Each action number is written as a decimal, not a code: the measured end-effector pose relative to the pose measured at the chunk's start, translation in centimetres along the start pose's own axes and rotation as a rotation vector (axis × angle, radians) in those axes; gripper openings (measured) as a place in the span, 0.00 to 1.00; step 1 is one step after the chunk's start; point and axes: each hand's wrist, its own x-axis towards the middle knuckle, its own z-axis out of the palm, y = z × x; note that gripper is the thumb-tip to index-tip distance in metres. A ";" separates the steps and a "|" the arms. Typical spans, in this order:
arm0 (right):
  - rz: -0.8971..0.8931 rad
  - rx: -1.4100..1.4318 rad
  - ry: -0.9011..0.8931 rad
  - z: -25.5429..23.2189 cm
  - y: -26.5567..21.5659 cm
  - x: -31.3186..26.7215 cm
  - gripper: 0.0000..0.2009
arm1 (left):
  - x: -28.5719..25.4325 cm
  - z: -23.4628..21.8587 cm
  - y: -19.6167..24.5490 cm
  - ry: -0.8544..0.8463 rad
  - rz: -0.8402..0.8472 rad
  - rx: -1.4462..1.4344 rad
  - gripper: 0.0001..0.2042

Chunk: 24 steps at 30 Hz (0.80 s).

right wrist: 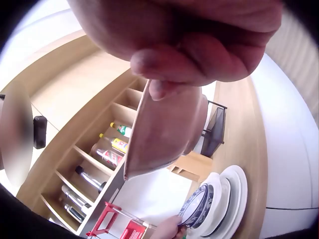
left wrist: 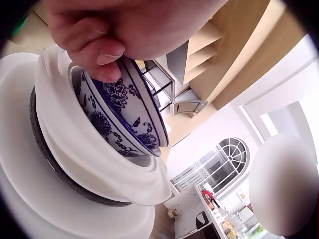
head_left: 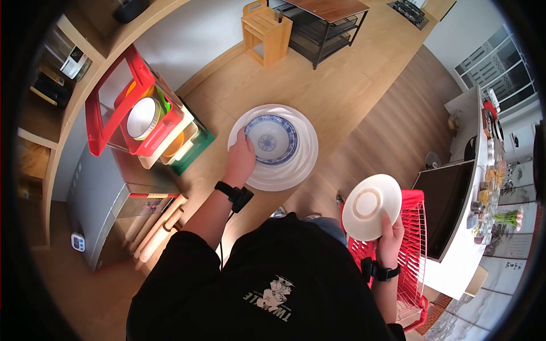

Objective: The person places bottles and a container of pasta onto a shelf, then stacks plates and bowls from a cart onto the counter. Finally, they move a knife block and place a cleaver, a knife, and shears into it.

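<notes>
My left hand (head_left: 241, 160) pinches the near rim of a blue-and-white patterned bowl (head_left: 272, 139), thumb inside it. That bowl (left wrist: 119, 114) sits on top of a stack of white dishes (head_left: 301, 162) on the wooden counter; the left wrist view shows a white bowl (left wrist: 99, 164), a dark-rimmed dish and a wide white plate (left wrist: 60, 209) under it. My right hand (head_left: 390, 236) holds a white bowl (head_left: 369, 206) by its rim, tipped bottom-up, off the counter's right edge above a red rack (head_left: 414, 250). In the right wrist view that bowl (right wrist: 159, 134) is gripped between the fingers.
A red dish rack (head_left: 128, 108) with a bowl and coloured plates stands on the counter at the left. Far along the counter are a wooden stand (head_left: 266, 31) and a black wire shelf (head_left: 327, 28). Rolling pins (head_left: 162, 221) lie near the left edge.
</notes>
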 end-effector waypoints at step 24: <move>-0.061 -0.463 -0.479 22.5 1.1 15.9 0.16 | -8.0 0.1 -9.5 -0.054 -0.256 -0.273 0.20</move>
